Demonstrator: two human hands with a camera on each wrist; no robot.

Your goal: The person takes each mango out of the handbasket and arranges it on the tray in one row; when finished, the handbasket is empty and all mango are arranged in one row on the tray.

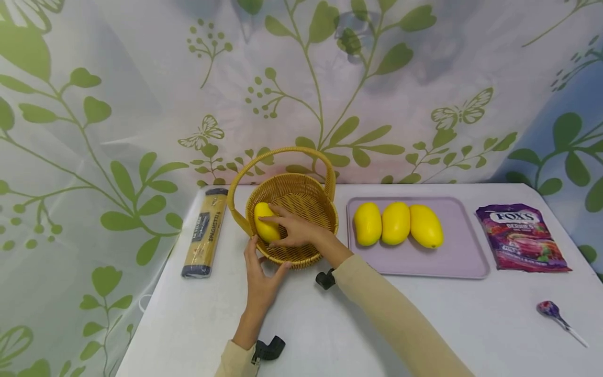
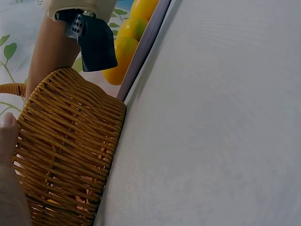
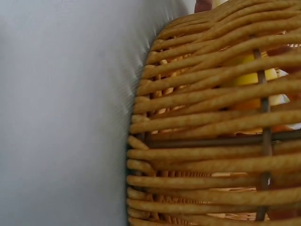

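A yellow mango (image 1: 265, 222) lies at the left inside a round wicker basket (image 1: 301, 183) with a tall arched handle. My right hand (image 1: 294, 230) reaches over the near rim and grips this mango, thumb on the near side and fingers over the top. Against the basket's near left wall, my left hand (image 1: 260, 283) rests with thumb and fingers spread apart. The left wrist view shows the left thumb (image 2: 8, 136) touching the wicker. Through gaps in the weave, the right wrist view gives only a partial sight of the yellow mango (image 3: 251, 77).
Right of the basket, a lilac tray (image 1: 464, 251) bears three yellow mangoes (image 1: 395, 223) in a row. A spaghetti pack (image 1: 205, 233) lies to the left. Far right are a purple Fox's candy bag (image 1: 523, 238) and a lollipop (image 1: 548, 309). A patterned curtain (image 1: 301, 104) hangs behind the table.
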